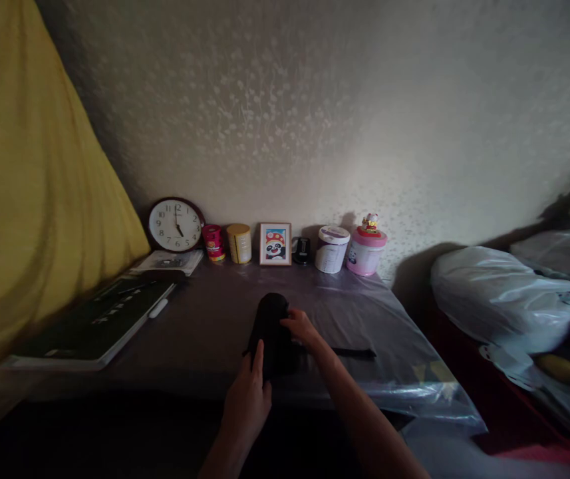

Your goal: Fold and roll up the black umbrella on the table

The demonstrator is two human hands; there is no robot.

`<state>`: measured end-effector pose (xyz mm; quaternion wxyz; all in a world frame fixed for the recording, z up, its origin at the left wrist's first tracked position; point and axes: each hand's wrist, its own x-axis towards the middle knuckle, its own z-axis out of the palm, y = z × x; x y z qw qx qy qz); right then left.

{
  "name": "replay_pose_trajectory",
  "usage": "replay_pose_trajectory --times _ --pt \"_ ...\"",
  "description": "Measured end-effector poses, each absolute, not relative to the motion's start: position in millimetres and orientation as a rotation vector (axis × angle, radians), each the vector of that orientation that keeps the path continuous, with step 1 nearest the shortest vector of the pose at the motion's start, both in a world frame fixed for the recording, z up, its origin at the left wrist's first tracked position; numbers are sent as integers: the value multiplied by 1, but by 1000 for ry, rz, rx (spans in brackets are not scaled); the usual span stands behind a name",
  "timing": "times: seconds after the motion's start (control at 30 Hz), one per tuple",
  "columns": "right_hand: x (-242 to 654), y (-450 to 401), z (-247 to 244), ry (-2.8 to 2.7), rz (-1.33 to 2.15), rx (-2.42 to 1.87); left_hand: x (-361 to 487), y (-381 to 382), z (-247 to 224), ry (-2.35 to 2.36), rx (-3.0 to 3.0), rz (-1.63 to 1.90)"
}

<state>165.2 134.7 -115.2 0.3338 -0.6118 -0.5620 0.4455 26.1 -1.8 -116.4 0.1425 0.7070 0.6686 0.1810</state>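
A black, elongated item point(271, 326), perhaps a case or folded umbrella, lies near the table's front edge, pointing away from me. My left hand point(249, 392) rests at its near left end, index finger stretched along it and thumb apart. On its right side, my right hand point(298, 326) has thumb and fingers pressed together at the black surface; what they pinch is too dark to make out. A thin black strap point(354, 353) lies on the table to the right of my right forearm.
Along the wall stand a round clock point(175, 225), a picture frame point(275, 244), a white tub point(332, 250) and a pink tub point(366, 251). A large green book point(95, 319) lies left. White plastic bags point(504, 293) sit beyond the right edge.
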Motion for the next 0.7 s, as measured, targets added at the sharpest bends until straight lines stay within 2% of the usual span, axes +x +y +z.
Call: replay_pose_trajectory --times 0.17,0.3,0.7 --pt "160 127 -107 -1377 1375 -1534 26 -1 -120 1938 2054 557" --pt "160 127 -112 -1364 1374 -1543 27 -1 -122 1956 2064 577" --pt "152 129 -133 -1568 763 -1669 32 -1 -123 2035 2113 515"
